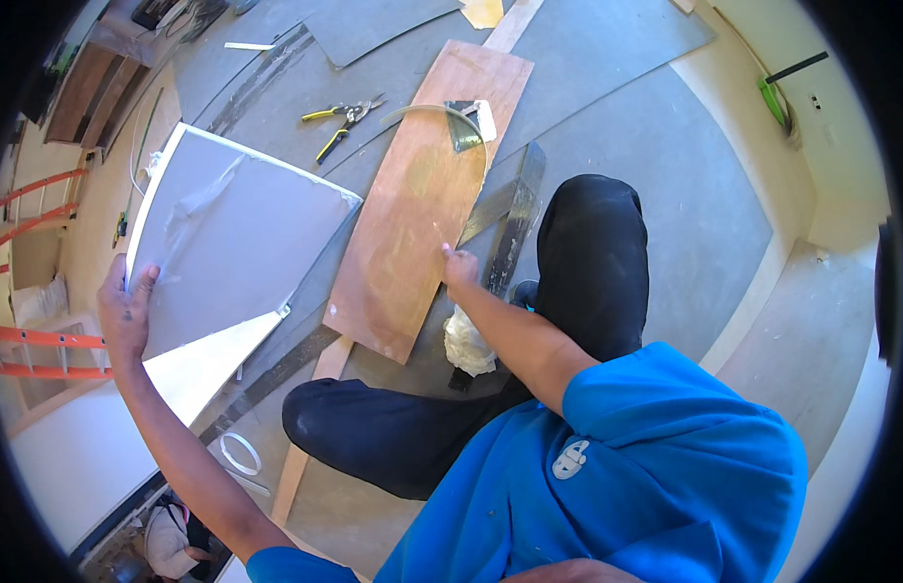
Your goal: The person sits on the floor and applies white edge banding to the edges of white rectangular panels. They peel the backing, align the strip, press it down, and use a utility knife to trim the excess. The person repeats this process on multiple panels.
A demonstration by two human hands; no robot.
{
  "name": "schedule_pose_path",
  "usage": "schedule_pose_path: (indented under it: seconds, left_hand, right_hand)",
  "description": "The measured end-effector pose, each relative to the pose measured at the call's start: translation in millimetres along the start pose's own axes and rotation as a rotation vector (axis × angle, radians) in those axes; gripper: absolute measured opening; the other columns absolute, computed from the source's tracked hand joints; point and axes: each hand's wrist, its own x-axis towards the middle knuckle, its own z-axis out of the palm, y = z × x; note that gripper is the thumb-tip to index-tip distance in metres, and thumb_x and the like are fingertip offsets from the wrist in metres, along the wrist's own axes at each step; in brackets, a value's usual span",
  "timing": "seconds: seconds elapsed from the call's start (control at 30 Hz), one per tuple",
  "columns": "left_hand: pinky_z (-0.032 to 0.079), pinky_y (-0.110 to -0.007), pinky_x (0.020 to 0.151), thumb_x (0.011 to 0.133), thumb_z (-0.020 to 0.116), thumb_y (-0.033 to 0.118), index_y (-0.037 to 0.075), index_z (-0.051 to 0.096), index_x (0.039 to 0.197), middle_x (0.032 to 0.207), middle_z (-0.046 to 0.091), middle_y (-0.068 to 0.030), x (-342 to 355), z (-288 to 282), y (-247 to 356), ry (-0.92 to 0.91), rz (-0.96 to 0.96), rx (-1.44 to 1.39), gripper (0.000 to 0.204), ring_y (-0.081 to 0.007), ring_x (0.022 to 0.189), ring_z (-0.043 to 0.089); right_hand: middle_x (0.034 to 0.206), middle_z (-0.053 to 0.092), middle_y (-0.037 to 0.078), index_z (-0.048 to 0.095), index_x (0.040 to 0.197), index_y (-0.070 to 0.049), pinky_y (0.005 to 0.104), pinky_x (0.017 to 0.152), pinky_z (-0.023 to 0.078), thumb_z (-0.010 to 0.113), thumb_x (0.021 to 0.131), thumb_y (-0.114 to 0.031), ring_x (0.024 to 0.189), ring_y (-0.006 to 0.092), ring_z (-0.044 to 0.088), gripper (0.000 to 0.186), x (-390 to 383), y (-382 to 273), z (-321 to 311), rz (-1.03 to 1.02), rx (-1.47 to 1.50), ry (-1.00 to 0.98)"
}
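My left hand (129, 306) grips the curved edge of a grey panel (243, 228) with white edging, thumb on its face and fingers around the rim. The panel is tilted up, with loose clear film on its face. My right hand (459, 269) is closed at the right edge of a brown wooden board (398, 262) lying on the floor. What its fingers hold, if anything, is too small to make out. A thin pale strip (485, 146) curves over the board's far part and runs down toward that hand. On the board lies a dark, shiny piece (463, 128) with a white part.
Yellow-and-black snips (347, 121) lie left of the board. A crumpled white bundle (468, 342) sits by my right forearm. A white roll of strip (240, 454) lies near my left forearm. Orange ladder rails (48, 337) stand far left. Large grey sheets (607, 87) cover the floor.
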Motion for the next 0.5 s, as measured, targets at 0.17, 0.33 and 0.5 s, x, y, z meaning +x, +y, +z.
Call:
schedule_pose_path:
  seconds: [0.17, 0.33, 0.5]
  left_hand:
    - [0.045, -0.033, 0.071, 0.097, 0.074, 0.033, -0.002, 0.059, 0.102, 0.077, 0.057, -0.0093, 3.1, 2.7, -1.8, -0.014, -0.031, -0.002, 0.038, -0.0164, 0.075, 0.048]
    - [0.045, -0.033, 0.073, 0.098, 0.073, 0.031, -0.003, 0.06, 0.106, 0.079, 0.057, -0.0106, -6.2, -6.3, 4.2, 0.038, -0.061, 0.042, 0.037, -0.0174, 0.076, 0.049]
    - [0.045, -0.033, 0.077, 0.098, 0.072, 0.03, -0.002, 0.06, 0.108, 0.083, 0.059, -0.0103, 7.5, 13.9, -3.1, 0.033, -0.028, 0.023, 0.037, -0.0175, 0.08, 0.05]
  right_hand:
    - [0.104, 0.074, 0.027, 0.076, 0.099, 0.001, 0.0513, 0.083, 0.055, 0.079, 0.087, -0.05, 0.099, 0.042, 0.072, 0.052, 32.2, -78.9, -27.4, -0.065, -0.298, 0.073]
    - [0.107, 0.075, 0.022, 0.077, 0.098, -0.001, 0.0473, 0.085, 0.056, 0.073, 0.09, -0.036, 0.1, 0.0389, 0.073, 0.037, 75.9, -161.4, -47.6, -0.019, -0.343, 0.253]
    - [0.111, 0.075, 0.021, 0.077, 0.106, -0.001, 0.0442, 0.089, 0.057, 0.069, 0.083, -0.028, 0.106, 0.0357, 0.073, 0.036, 205.2, -305.4, -98.0, -0.292, -0.511, 0.259]
